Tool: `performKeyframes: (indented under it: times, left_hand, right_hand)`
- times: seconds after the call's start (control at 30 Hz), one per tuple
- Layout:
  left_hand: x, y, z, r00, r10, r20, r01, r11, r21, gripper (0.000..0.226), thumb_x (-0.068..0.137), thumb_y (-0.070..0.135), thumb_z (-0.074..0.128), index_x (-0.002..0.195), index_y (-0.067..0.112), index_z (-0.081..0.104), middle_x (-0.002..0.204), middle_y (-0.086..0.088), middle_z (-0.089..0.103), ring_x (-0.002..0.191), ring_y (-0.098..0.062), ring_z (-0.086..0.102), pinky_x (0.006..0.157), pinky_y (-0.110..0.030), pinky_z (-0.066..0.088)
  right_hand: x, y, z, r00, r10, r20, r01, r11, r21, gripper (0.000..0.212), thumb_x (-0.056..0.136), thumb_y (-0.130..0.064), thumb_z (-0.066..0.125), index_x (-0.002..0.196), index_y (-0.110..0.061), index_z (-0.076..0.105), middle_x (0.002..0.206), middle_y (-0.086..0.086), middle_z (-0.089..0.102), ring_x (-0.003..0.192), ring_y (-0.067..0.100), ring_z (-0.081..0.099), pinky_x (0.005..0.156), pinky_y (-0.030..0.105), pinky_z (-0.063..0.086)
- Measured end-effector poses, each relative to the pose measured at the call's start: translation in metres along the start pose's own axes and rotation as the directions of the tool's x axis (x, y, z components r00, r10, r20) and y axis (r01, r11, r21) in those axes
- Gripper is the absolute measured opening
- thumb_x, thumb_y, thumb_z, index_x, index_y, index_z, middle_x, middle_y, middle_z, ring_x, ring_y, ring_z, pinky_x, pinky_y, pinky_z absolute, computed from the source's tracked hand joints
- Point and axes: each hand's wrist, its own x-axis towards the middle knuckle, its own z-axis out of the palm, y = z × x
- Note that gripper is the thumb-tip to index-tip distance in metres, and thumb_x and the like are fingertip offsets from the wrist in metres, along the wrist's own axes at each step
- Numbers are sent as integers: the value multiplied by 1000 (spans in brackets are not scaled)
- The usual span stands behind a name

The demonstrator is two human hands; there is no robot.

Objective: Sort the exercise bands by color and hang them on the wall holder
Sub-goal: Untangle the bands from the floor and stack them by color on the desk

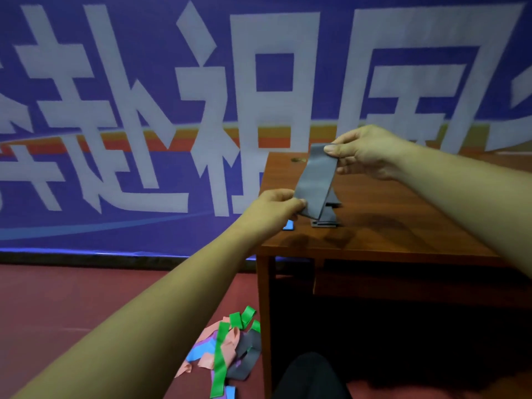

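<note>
Where the banner [149, 30] reads 赴祖国, left hand [275, 207] and right hand [367, 152] pinch grey band [316, 177].

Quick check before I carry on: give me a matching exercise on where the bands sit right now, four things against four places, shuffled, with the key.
Things
1. long grey band
2. folded grey bands
3. green bands
4. small blue piece

Places
A. in the mixed pile on the floor, beside the table leg
B. pinched between the left hand and the right hand, above the table
C. lying on the tabletop, below what the hands hold
D. at the table's left edge, partly hidden by the left hand

Pairs: 1-B, 2-C, 3-A, 4-D
</note>
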Motion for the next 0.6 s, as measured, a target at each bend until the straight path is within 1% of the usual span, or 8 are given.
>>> performKeyframes:
  times: [0.07, 0.13, 0.27, 0.33, 0.43, 0.53, 0.57, 0.6]
  left_hand:
    - [11, -2, 5, 1000, 6, 30, -7, 999, 40, 18, 97, 23, 55, 105, 17, 70, 81, 8, 67, 73, -4, 58, 56, -8, 43]
    - [21, -5, 10, 999, -2, 34, 1, 999, 43, 18, 96, 24, 57, 104, 14, 70, 76, 9, 66, 67, -1, 57, 53, -8, 43]
    - [36, -15, 18, 997, -61, 53, 63, 997, -39, 18, 94, 19, 61, 104, 5, 65, 87, -2, 67, 72, -8, 58, 58, -14, 45]
    - [43, -20, 21, 992, -98, 79, 99, 995, -9, 17, 92, 22, 64, 102, 9, 65, 84, -3, 65, 70, -11, 57, 56, -16, 46]
    - [55, -24, 30, 988, -123, 90, 119, 992, 39, 21, 89, 27, 66, 107, 16, 62, 80, -4, 63, 70, -16, 55, 60, -28, 44]
    - [68, -25, 41, 994, -83, 65, 79, 995, 62, 14, 92, 26, 62, 104, 18, 62, 82, 1, 65, 60, -9, 55, 55, -24, 43]
    - [72, -25, 43, 998, -41, 56, 34, 992, 125, 11, 94, 26, 59, 100, 18, 63, 82, 2, 67, 57, -5, 55, 54, -22, 43]
    - [78, -25, 43, 999, 11, 45, -20, 978, 210, 11, 95, 27, 57, 97, 19, 64, 83, 3, 68, 58, -4, 56, 54, -22, 44]
  right_hand:
    - [7, 8, -9, 1000, 8, -19, -8, 1000, -22, 10, 84, -8, 72, 78, -11, 63, 76, 8, 67, 70, 18, 67, 56, 27, 54]
    - [15, 16, -13, 1000, 15, -19, -15, 999, -45, 9, 84, -9, 72, 78, -9, 64, 73, 8, 66, 65, 17, 64, 53, 25, 54]
    - [33, 31, -13, 998, 54, 15, -53, 997, -61, 9, 84, -11, 72, 90, -6, 67, 75, 8, 68, 65, 16, 65, 56, 27, 53]
    - [39, 35, -15, 996, 66, 59, -63, 997, -48, 11, 84, -12, 72, 93, -8, 68, 78, 7, 69, 68, 16, 66, 59, 28, 53]
    - [47, 42, -26, 993, 79, 84, -72, 994, -82, 10, 85, -12, 71, 93, -7, 67, 81, 8, 68, 70, 16, 64, 59, 27, 53]
    - [51, 52, -42, 987, 127, 100, -112, 984, -141, 12, 87, -12, 68, 97, -4, 67, 87, 11, 67, 77, 19, 62, 61, 27, 52]
    - [52, 55, -47, 983, 147, 113, -130, 981, -147, 12, 88, -11, 67, 98, -4, 67, 89, 12, 66, 80, 20, 62, 63, 28, 51]
    - [52, 60, -52, 979, 167, 121, -147, 976, -158, 13, 89, -11, 66, 99, -3, 67, 90, 12, 66, 80, 20, 61, 63, 28, 51]
